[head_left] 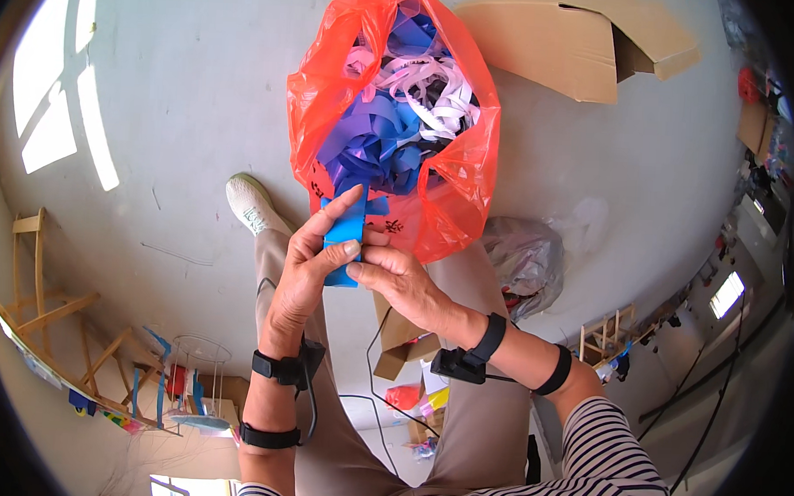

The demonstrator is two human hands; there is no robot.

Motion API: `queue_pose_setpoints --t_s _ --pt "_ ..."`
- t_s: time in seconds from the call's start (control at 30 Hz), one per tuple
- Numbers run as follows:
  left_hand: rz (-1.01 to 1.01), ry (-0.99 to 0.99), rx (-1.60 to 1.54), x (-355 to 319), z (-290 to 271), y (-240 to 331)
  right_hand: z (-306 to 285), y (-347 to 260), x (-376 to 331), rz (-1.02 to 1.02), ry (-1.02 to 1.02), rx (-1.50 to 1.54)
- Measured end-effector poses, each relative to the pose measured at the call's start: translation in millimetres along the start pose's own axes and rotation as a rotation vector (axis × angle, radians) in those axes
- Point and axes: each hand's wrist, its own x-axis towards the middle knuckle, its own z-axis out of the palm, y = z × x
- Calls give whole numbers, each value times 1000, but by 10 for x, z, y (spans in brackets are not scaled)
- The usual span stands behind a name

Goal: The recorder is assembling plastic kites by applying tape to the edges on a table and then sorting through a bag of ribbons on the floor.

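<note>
Between my two hands is a bright blue strip [346, 230], folded or bent, of ribbon-like material. My left hand [313, 253] grips it with the thumb on its face and the index finger stretched up along it. From the right, my right hand [402, 282] pinches the strip's edge near its lower part, its thumb close to the left thumb. Just beyond the hands stands an open red plastic bag [456, 220]. Blue, purple, white, pink and black strips [380, 136] lie tangled inside it. What the far fingers do behind the strip is hidden.
A cardboard box [547, 46] lies at the far right of the bag. A clear plastic bag [525, 262] rests by my right leg. Wooden frames [53, 313] stand at the left, near a round wire rack [201, 372]. Cables [375, 353] run between my legs.
</note>
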Motion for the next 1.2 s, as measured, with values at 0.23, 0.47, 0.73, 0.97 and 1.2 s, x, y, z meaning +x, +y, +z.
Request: queue_pose_setpoints --t_s 0.23,0.47,0.73,0.97,1.2 --pt "98 191 -90 173 -43 28 -529 -552 546 -382 348 -704" --pt "154 263 -47 469 -180 284 -1382 -1192 1946 -640 701 -1477" --pt "257 354 -23 561 -213 562 -1593 -985 1967 -122 627 -1675" --pt "271 370 -53 596 -223 525 -1546 -440 1799 -358 261 -1791" --pt "261 360 -41 632 -238 535 -1171 360 1484 -336 -164 -1731"
